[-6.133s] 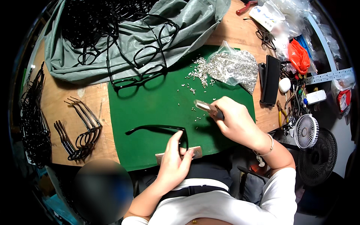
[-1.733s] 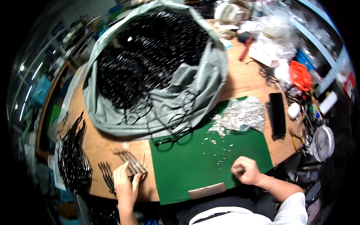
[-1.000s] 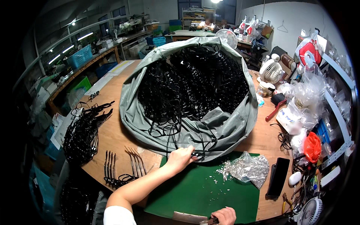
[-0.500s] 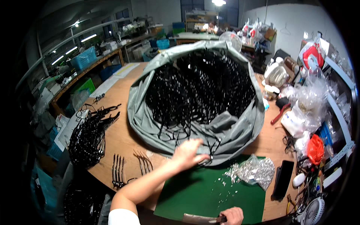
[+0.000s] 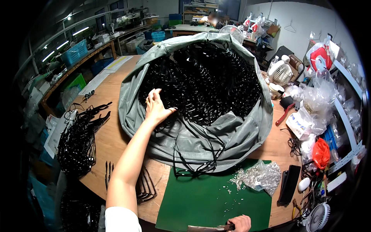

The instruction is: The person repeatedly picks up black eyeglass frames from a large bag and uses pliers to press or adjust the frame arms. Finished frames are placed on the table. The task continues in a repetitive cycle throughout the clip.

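Note:
A large grey cloth sack (image 5: 131,104) with its mouth rolled down holds a heap of black eyeglass frames (image 5: 208,81). My left hand (image 5: 155,110) is at the near left of the heap, thumb and fingers apart, with nothing seen in it. Over the sack's near rim and onto a green mat (image 5: 208,205) rest eyeglass frames (image 5: 195,170) with their temples sticking up. At the lower edge my right hand (image 5: 240,223) is closed round a tool with a flat brownish metal part (image 5: 206,228); the picture edge cuts it off, so its kind is unclear.
On the mat's right side lies a clear bag (image 5: 268,176) spilling tiny silvery pieces, beside a black phone (image 5: 289,185). Stacked eyeglass frames (image 5: 79,143) line the table's left edge; more (image 5: 145,185) lie by my left forearm. Plastic bags (image 5: 319,96) and a small fan (image 5: 318,216) crowd the right.
My left hand has moved from the sack's near rim up and left to the heap. Eyeglass frames now lie over the near rim onto the mat. My right hand keeps its hold.

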Tool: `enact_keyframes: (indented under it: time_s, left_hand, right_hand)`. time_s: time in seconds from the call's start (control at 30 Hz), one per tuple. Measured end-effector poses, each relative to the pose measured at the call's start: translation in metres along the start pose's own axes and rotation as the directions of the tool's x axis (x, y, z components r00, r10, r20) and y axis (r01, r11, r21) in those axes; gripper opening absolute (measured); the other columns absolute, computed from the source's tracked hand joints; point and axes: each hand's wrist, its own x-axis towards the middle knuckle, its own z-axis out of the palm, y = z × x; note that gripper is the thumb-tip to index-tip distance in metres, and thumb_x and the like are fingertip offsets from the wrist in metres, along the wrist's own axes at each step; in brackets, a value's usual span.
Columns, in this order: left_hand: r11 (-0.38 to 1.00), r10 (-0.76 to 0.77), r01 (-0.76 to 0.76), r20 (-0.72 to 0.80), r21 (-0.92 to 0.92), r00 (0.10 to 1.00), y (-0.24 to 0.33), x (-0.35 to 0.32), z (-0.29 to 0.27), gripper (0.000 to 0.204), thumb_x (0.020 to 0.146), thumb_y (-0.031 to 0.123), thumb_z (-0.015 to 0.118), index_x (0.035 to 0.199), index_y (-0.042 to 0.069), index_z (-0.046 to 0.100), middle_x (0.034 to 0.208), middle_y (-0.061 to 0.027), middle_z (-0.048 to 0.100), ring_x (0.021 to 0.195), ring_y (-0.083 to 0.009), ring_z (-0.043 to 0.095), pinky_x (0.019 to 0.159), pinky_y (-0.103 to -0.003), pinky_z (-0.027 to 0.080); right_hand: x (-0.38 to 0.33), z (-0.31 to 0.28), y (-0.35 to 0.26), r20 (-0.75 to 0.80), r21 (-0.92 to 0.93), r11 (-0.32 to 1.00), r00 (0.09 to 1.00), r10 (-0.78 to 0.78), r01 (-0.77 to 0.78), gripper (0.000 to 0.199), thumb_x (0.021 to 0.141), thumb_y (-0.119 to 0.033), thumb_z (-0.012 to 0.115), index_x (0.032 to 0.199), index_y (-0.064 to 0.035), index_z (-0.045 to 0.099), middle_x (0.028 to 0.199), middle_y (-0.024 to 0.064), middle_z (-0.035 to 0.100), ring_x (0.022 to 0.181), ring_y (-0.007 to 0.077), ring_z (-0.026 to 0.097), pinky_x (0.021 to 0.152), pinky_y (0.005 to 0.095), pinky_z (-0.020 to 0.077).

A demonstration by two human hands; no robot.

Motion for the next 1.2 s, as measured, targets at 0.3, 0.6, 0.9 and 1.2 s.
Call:
enact_keyframes:
  time_s: [0.3,0.6,0.9,1.2]
  left_hand:
    - [0.983,0.0,0.016,0.084,-0.185,0.997,-0.03,-0.01,0.017,0.083,0.056,0.034,0.076,0.115,0.007,0.025,0.112,-0.0208,0.044,0.104,-0.0354,0.044,0.088,-0.041,0.037]
    - [0.814,-0.219,0.223,0.072,-0.537,0.973,-0.061,0.004,-0.002,0.073,0.069,0.046,0.065,0.116,-0.002,0.036,0.114,-0.0226,0.043,0.107,-0.0299,0.043,0.092,-0.036,0.033]
    - [0.89,-0.379,0.418,0.214,-0.183,0.9,-0.096,0.053,-0.002,0.083,0.07,0.056,0.056,0.12,-0.005,0.031,0.122,-0.0272,0.035,0.114,-0.036,0.036,0.095,-0.039,0.031]
    - [0.776,-0.474,0.478,0.119,-0.412,0.872,-0.182,0.116,0.034,0.083,0.073,0.065,0.043,0.121,-0.002,0.037,0.121,-0.0259,0.04,0.115,-0.0346,0.037,0.096,-0.039,0.029]
  right_hand:
    - [0.003,0.004,-0.007,0.023,-0.016,1.0,1.0,-0.017,0.017,0.022,0.052,0.003,0.053,0.073,-0.0055,0.054,0.069,0.0106,0.052,0.067,0.0302,0.052,0.067,0.0396,0.0423]
    - [0.119,-0.004,0.052,0.721,0.224,0.938,0.693,0.023,-0.265,0.008,0.07,-0.009,0.06,0.075,-0.0028,0.057,0.063,0.0108,0.053,0.058,0.0232,0.053,0.057,0.0305,0.0429]
    - [0.29,0.166,-0.02,0.782,0.08,0.996,0.622,-0.036,-0.044,0.053,0.071,-0.032,0.063,0.092,0.0133,0.044,0.077,0.0259,0.057,0.075,0.0346,0.059,0.068,0.038,0.0468]
    - [0.33,0.23,-0.019,0.833,0.217,0.881,0.551,0.058,-0.42,0.04,0.07,-0.029,0.067,0.077,0.0067,0.05,0.057,0.0094,0.057,0.053,0.0154,0.057,0.052,0.0278,0.0454]
